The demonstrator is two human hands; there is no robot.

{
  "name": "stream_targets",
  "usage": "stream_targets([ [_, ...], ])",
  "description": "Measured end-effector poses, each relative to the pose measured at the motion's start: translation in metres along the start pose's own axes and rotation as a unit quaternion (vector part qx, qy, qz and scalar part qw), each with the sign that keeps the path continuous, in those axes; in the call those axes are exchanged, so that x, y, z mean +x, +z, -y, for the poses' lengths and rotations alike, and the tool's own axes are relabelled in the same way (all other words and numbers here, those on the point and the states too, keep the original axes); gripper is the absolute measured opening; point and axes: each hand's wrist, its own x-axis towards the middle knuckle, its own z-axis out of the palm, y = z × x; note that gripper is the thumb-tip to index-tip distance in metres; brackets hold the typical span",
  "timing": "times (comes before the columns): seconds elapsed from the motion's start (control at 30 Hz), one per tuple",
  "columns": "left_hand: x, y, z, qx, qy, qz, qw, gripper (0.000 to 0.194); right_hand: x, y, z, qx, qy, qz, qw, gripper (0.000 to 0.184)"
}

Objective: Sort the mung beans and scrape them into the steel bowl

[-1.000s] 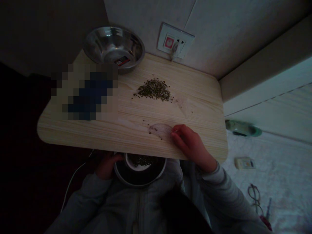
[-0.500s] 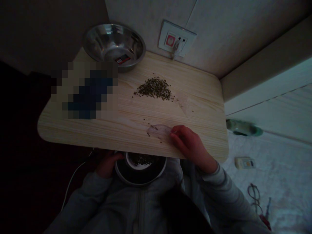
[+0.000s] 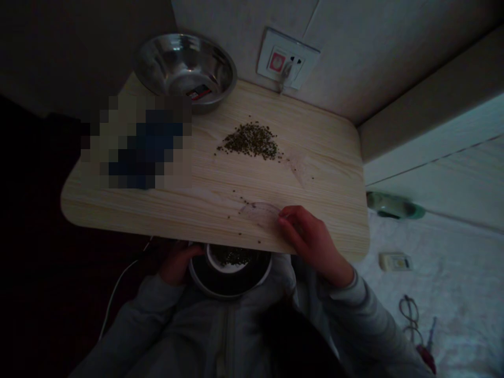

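Observation:
My right hand [image 3: 309,236] pinches the end of a clear, round-edged plastic piece [image 3: 258,213], held low at the near side of the wooden tabletop [image 3: 189,210]. A few small dark beans lie scattered around that piece. Farther back sits a loose pile of small dark green beans [image 3: 252,140], which look like mung beans. Below the table edge, my left hand [image 3: 177,264] grips the left rim of a wide dark bowl with a pale rim [image 3: 212,286]. Inside it is a smaller white bowl [image 3: 226,269] with similar beans at the bottom. The tabletop hides part of both bowls and my left fingertips.
A steel basin [image 3: 185,65] stands at the back left. In front of it is a blurred-out dark blue item [image 3: 145,149]. A wall socket [image 3: 289,59] holds a plug. To the right, a green bottle [image 3: 396,205], a pale device [image 3: 395,261] and scissors [image 3: 409,315] lie on white fabric.
A few beans have come nearer the table's front edge, above the bowls. My right hand and the plastic piece have shifted only slightly. My left hand stays at the bowl.

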Motion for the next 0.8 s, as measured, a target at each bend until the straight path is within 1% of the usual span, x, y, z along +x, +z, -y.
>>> stream_targets([
  [0.1,0.004,-0.004,0.004,0.009,-0.005,0.036,0.999,0.028,-0.006,0.001,-0.002,-0.002,0.006,0.003,1.000,0.014],
  [0.23,0.008,-0.007,0.006,0.015,-0.011,0.029,0.999,0.029,-0.011,0.002,-0.009,-0.009,0.018,-0.004,1.000,0.014],
  [0.43,0.006,-0.006,0.005,0.013,-0.005,0.023,1.000,0.026,-0.011,-0.001,-0.012,-0.011,0.045,-0.018,0.999,0.015],
  [0.6,0.008,-0.008,0.003,0.018,-0.006,0.028,0.999,0.028,-0.003,0.002,-0.008,-0.007,0.021,-0.016,1.000,0.016],
  [0.73,0.008,-0.011,0.004,0.030,-0.019,0.020,0.999,0.024,0.008,0.011,-0.005,-0.009,-0.011,-0.008,1.000,0.016],
  [0.8,0.009,-0.014,0.004,0.039,-0.015,0.021,0.999,0.023,0.013,0.016,-0.001,-0.008,-0.031,0.000,0.999,0.016],
])
